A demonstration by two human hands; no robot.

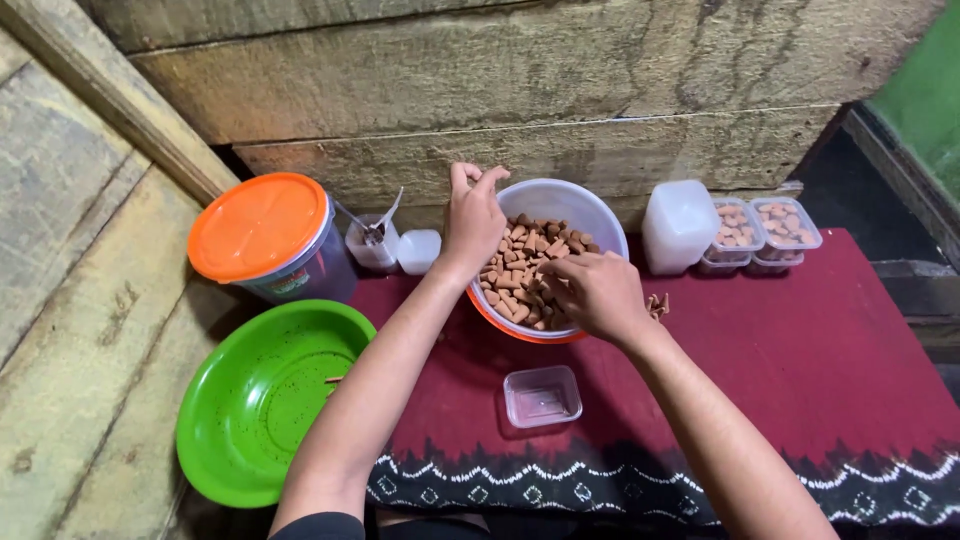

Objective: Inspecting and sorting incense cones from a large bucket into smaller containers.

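A round translucent plastic bowl with an orange base (pixel 600 215) stands upright on the red-clothed bench (pixel 800 350), heaped with small brown cones (pixel 520 265).

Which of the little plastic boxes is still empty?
The small clear box alone on the red cloth, in front of the bowl. The boxes stacked at the back right already hold brown pieces.

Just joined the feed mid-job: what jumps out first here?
Both hands over the clear bowl of brown cone pieces at centre: the left hand raised at its rim, the right hand down among them. A bright green basin lies lower left, an orange-lidded bucket behind it.
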